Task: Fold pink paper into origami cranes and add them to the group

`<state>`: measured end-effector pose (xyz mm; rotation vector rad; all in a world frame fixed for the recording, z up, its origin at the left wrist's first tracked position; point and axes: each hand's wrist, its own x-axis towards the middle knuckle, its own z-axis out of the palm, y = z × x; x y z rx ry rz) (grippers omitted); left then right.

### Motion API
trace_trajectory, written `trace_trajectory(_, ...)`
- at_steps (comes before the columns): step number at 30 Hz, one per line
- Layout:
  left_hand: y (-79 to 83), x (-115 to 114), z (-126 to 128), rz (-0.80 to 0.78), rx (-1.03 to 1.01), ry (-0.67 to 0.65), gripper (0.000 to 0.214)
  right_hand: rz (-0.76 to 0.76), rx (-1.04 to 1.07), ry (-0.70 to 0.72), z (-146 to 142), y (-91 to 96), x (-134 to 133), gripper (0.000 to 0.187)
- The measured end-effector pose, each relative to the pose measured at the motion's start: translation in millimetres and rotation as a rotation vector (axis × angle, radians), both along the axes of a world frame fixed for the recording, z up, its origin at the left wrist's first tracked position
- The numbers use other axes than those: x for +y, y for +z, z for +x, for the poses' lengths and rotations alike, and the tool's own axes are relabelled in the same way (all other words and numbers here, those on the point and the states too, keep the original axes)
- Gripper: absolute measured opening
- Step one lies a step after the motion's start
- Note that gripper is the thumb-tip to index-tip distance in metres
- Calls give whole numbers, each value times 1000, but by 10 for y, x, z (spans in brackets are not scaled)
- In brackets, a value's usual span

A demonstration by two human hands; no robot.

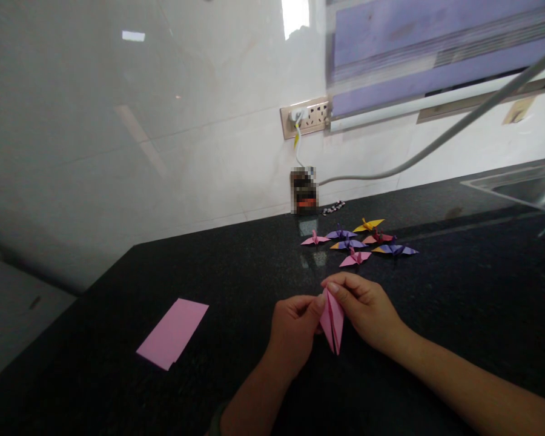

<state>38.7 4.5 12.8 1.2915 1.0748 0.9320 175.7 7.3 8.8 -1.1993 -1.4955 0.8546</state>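
A piece of folded pink origami paper (332, 321), shaped like a narrow diamond with a split lower end, is held between both hands above the dark countertop. My left hand (297, 330) pinches its left edge with thumb and fingers. At the top of the diamond, my right hand (366, 306) grips the tip between thumb and forefinger. Just beyond the hands stand several folded paper cranes, among them a pink crane (355, 258), a yellow crane (369, 225) and a purple crane (395, 249). To the left lies a flat pink paper (172, 333).
The black countertop (236, 266) meets a pale tiled wall. A small pixelated object (304, 191) stands against the wall beside a beaded strand (333, 208). Above it, a white plug sits in a socket panel (313, 116). A grey hose (418, 162) crosses toward the sink (522, 184) at right.
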Motion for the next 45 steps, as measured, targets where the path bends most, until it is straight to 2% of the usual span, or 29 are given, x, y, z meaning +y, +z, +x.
trace_trajectory(4,6,0,5,0,5,28,35,10,-14,7,-2,13,-11,17)
trace_trajectory(11,28,4,-7,183,177,94,28,5,-9,28,-23,6,-16,17)
trace_trajectory(15,33,4,-12,231,236,94,29,1,-9,35,-32,11,-18,19)
trace_trajectory(30,13,-1,-24,306,253,124,26,-114,111,104,-7,-12,-26,19)
trace_trajectory(33,8,9,-25,277,231,115,28,-132,130,132,-5,-3,-20,17)
trace_trajectory(41,20,28,-13,96,106,48,33,-166,106,99,-10,-5,3,17)
trace_trajectory(45,-21,33,-24,105,130,41,31,-175,123,105,-18,6,3,17)
